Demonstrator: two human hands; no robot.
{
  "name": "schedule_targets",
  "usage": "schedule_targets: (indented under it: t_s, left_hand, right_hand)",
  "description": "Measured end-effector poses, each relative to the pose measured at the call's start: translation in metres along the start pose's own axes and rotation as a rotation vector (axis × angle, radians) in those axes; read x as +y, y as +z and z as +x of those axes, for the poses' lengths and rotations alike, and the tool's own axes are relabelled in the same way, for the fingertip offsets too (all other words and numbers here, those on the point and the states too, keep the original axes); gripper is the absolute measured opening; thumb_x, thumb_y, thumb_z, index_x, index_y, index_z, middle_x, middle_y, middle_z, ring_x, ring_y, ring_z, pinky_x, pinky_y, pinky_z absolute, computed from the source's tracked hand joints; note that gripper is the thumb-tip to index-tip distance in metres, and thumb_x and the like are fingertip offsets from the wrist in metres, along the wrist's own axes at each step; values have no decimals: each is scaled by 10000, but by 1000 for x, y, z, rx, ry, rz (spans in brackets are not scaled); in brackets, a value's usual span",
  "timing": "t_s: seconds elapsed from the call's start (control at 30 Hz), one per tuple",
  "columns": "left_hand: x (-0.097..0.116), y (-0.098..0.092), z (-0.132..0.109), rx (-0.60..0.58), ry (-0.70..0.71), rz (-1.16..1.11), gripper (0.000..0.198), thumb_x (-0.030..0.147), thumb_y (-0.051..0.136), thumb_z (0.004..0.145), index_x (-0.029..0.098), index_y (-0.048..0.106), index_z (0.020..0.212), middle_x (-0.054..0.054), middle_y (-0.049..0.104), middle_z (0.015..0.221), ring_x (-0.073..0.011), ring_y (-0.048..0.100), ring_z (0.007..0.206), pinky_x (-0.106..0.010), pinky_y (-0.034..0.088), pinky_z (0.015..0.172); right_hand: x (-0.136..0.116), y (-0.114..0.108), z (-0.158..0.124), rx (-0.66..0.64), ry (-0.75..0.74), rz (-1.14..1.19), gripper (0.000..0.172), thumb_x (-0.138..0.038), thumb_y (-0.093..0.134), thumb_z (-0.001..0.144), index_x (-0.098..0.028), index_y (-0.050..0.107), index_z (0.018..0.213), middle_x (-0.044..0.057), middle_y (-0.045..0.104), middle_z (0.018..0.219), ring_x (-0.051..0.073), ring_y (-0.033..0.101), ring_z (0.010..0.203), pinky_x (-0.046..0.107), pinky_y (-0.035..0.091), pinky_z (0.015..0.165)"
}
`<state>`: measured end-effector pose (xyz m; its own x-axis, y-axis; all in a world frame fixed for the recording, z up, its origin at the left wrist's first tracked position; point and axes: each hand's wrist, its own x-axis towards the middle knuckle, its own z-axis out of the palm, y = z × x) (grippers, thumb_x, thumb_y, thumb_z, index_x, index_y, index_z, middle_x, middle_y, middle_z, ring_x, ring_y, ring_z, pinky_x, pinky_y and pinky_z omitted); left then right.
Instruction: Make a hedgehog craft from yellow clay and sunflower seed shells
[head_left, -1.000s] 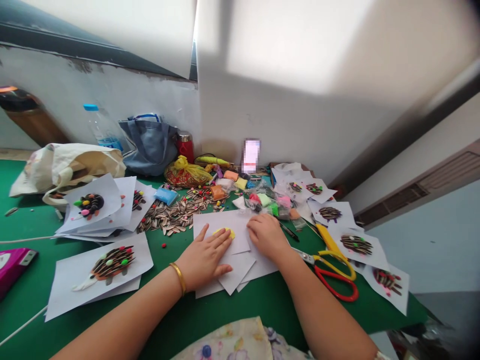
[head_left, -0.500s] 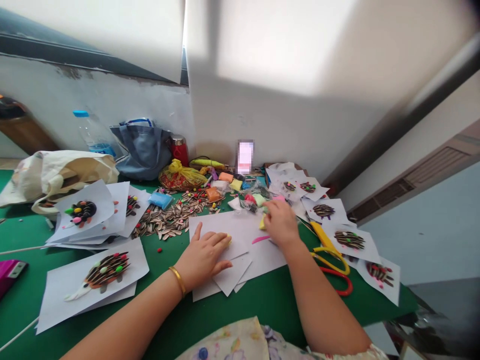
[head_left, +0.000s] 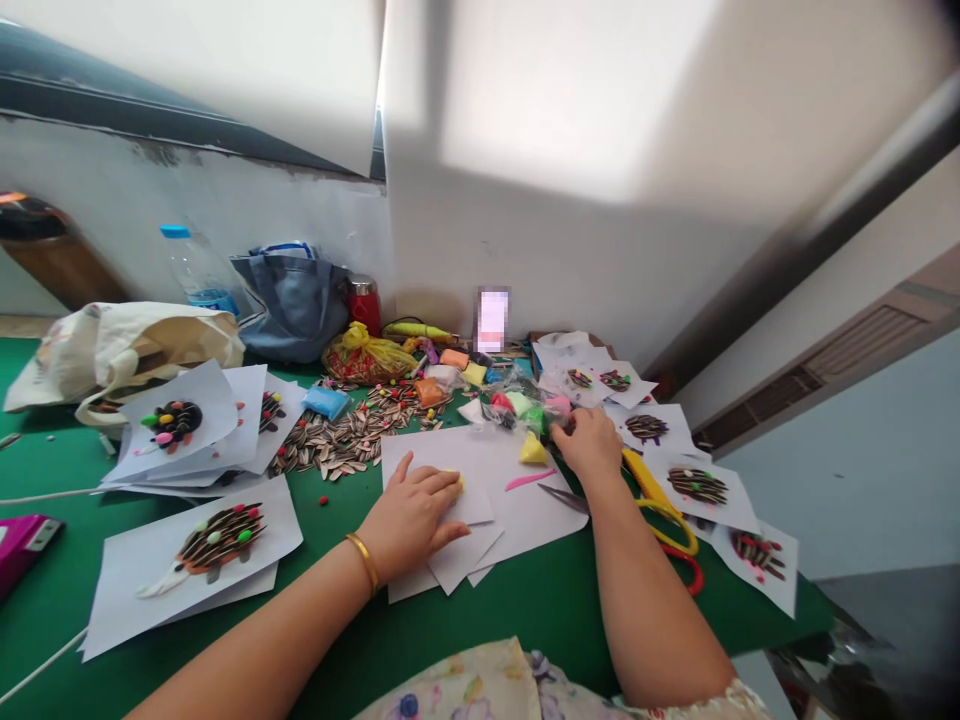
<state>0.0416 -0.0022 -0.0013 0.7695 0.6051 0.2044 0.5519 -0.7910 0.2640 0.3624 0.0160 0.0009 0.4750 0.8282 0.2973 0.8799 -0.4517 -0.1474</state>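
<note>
My left hand [head_left: 416,510] lies with fingers outstretched on a small white sheet [head_left: 476,508]. A bit of yellow clay [head_left: 460,484] shows by its fingertips. My right hand [head_left: 591,445] is at the right side of the bagged clay, fingers curled around something dark that I cannot make out. Close to it are a pink clay lump [head_left: 558,404], a green clay bag [head_left: 534,418] and a yellow clay piece [head_left: 533,450]. A pink clay tool [head_left: 530,480] and the scissors' blades [head_left: 564,497] lie on the paper below.
Sunflower seeds [head_left: 337,440] are heaped behind the paper. Finished hedgehog cards [head_left: 199,560] lie on the left, more cards [head_left: 701,482] along the right. Yellow-handled scissors [head_left: 667,520] rest beside my right forearm. Bags, a bottle [head_left: 196,275] and a phone [head_left: 493,320] line the wall.
My right hand has moved right, from over the yellow clay piece to the right end of the clay bags, uncovering the yellow piece and scissor blades. My left hand stays on the sheet.
</note>
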Motion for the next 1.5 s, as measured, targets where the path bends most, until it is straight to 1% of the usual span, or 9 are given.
schedule_targets:
  t_s: [0.1, 0.17, 0.3, 0.43, 0.53, 0.67, 1.0, 1.3, 1.5]
  left_hand:
    - [6, 2, 0, 31, -9, 32, 529, 572, 568, 853, 239, 588, 1264, -94, 614, 1279, -287, 532, 1158, -586, 200, 1130]
    - [8, 3, 0, 60, -12, 50, 532, 585, 594, 827, 228, 611, 1221, -101, 616, 1234, -298, 523, 1144, -583, 221, 1123]
    - [6, -1, 2, 207, -45, 13, 470, 497, 621, 840, 232, 591, 1227, -90, 601, 1144, -285, 519, 1099, -556, 282, 1100]
    - [-3, -6, 2, 491, -148, -169, 308, 316, 523, 928, 199, 543, 1212, -103, 560, 1156, -244, 507, 1112, -440, 418, 999]
    - [-8, -6, 1, 561, -185, -343, 163, 258, 499, 934, 195, 545, 1078, -75, 577, 1073, -201, 544, 1031, -377, 464, 930]
    - [-10, 0, 1, 513, -256, -508, 84, 233, 509, 916, 203, 569, 967, -34, 616, 943, -157, 583, 863, -301, 504, 795]
    - [-11, 4, 3, 392, -414, -596, 164, 289, 589, 855, 218, 684, 969, -25, 730, 959, -166, 671, 825, -286, 543, 759]
    - [-4, 1, 3, 429, -259, -378, 156, 231, 597, 852, 225, 687, 979, -26, 731, 946, -186, 671, 856, -330, 542, 788]
    - [-9, -2, 4, 467, -275, -322, 99, 256, 619, 852, 195, 673, 909, -28, 716, 860, -173, 658, 775, -311, 530, 740]
  right_hand:
    - [-5, -2, -4, 188, -58, 155, 260, -354, 559, 829, -159, 601, 996, 130, 609, 1013, 299, 546, 1000, 420, 419, 862]
    - [-17, -2, -11, 202, -186, 358, 280, -309, 549, 831, -160, 573, 1066, 112, 625, 1006, 271, 566, 969, 404, 436, 873]
    - [-59, -5, -37, 21, -538, 730, 404, -209, 510, 844, -185, 496, 1247, 108, 592, 1156, 223, 577, 1006, 368, 476, 891]
    - [-93, -13, -69, -153, -779, 789, 406, -128, 458, 856, -208, 514, 1249, 111, 520, 1211, 217, 529, 1116, 376, 458, 967]
    - [-103, -15, -83, -229, -787, 812, 422, -178, 563, 830, -219, 500, 1245, 106, 498, 1187, 204, 557, 990, 352, 514, 860]
    - [-104, -14, -86, -204, -798, 756, 337, -214, 584, 858, -204, 534, 1191, 105, 524, 1111, 221, 550, 965, 374, 510, 846]
    - [-106, -14, -88, -184, -842, 670, 230, -206, 521, 922, -215, 612, 1133, 72, 571, 984, 196, 550, 893, 314, 479, 787]
    - [-111, -14, -92, -226, -845, 624, 315, -169, 505, 906, -184, 574, 1214, 109, 579, 1046, 224, 546, 958, 364, 491, 833]
    - [-103, -9, -86, -221, -784, 753, 470, -148, 560, 865, -207, 501, 1328, 125, 555, 1154, 245, 550, 1063, 411, 492, 925]
